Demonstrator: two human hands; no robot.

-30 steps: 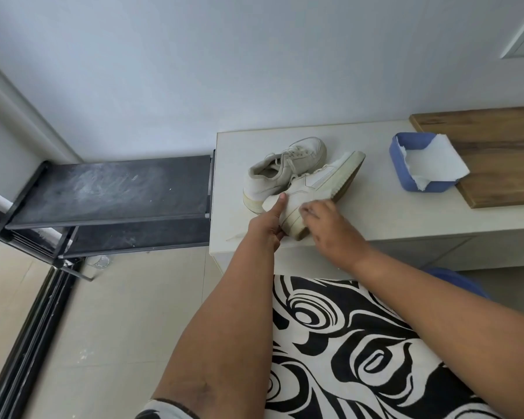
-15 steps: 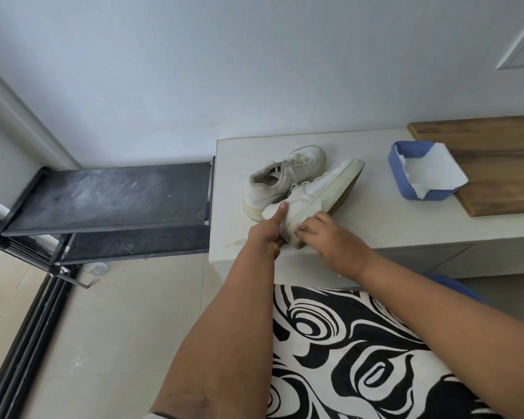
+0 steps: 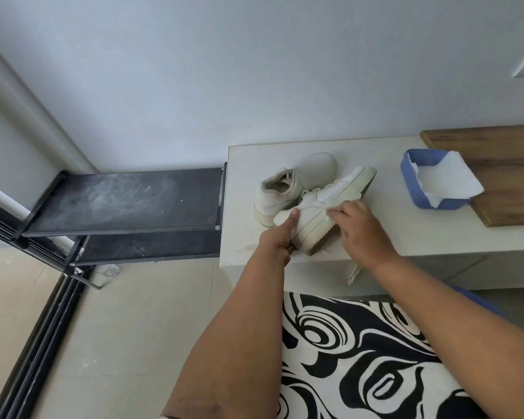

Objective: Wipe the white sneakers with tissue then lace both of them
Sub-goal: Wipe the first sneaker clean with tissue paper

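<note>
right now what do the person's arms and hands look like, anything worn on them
Both forearms are bare, with no sleeves, watch or gloves in sight. The left hand and right hand show no rings on the visible fingers. A black-and-white swirl-patterned garment lies below the arms.

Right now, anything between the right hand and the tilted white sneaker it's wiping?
Only the tissue. The right hand presses a small white tissue against the side of the tilted white sneaker, while the left hand grips its heel. The second white sneaker lies behind, out of the way.
</note>
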